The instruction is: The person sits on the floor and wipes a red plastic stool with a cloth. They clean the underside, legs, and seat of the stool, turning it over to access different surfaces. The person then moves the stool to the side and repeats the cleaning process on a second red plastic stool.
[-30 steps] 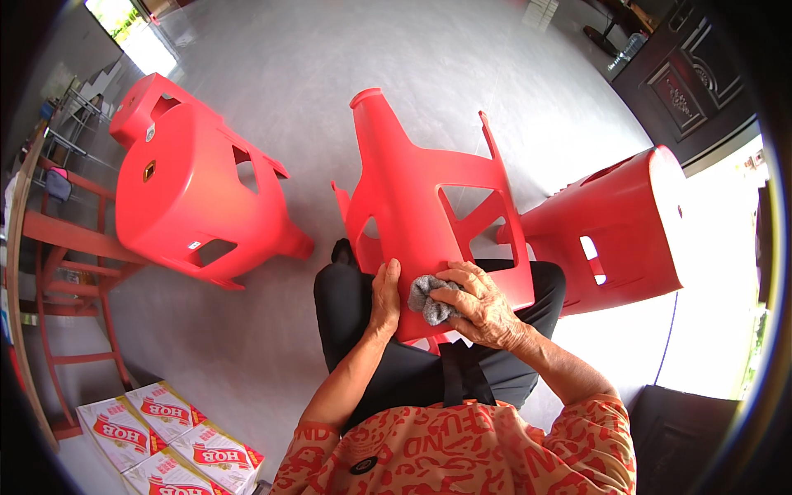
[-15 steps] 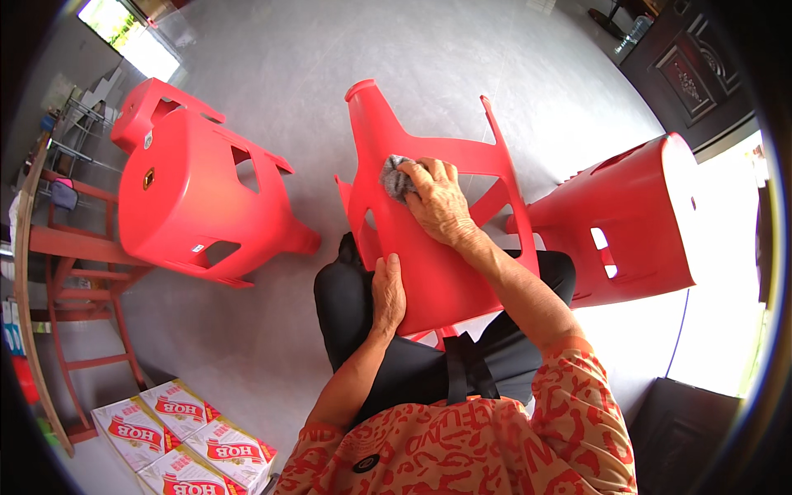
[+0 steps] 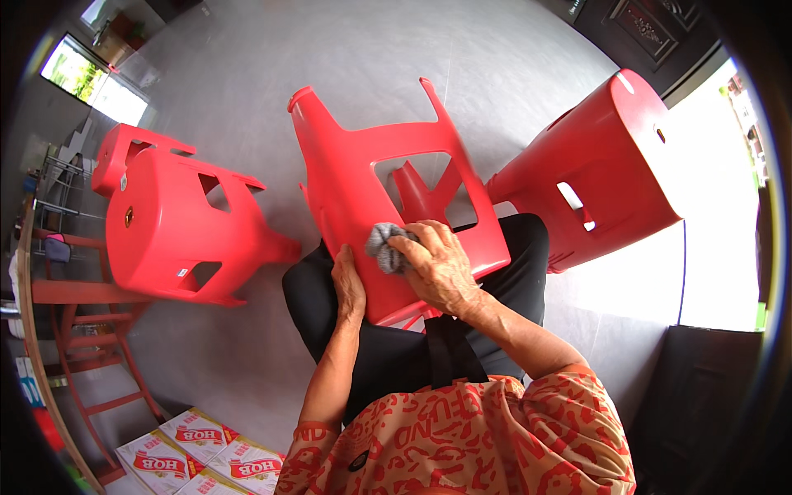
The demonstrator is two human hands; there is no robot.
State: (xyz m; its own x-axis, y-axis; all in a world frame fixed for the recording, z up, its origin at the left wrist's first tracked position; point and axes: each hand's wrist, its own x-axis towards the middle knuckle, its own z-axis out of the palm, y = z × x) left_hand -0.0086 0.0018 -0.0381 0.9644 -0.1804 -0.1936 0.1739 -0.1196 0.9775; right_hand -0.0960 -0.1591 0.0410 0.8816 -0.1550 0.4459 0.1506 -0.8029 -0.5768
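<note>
A red plastic stool (image 3: 342, 186) lies tipped across my lap, its legs pointing away from me. My left hand (image 3: 349, 285) grips its left edge near the seat end, the thumb lying along the side. In my right hand (image 3: 444, 266) is a bunched grey cloth (image 3: 384, 247), pressed against the stool's upward face just below the cut-out opening. The fingers are curled over the cloth, hiding part of it.
Another red stool (image 3: 157, 223) lies on its side at left, a further one (image 3: 120, 165) behind it. A third (image 3: 582, 169) lies at right by the bright doorway. Cartons (image 3: 198, 450) sit at lower left, beside a red-brown wooden frame (image 3: 78, 293). A dark door (image 3: 648, 29) stands far right.
My right hand and cloth have moved along the stool's face toward me. The stool on my lap has turned, so a different face with a large opening is uppermost. The whole view has shifted.
</note>
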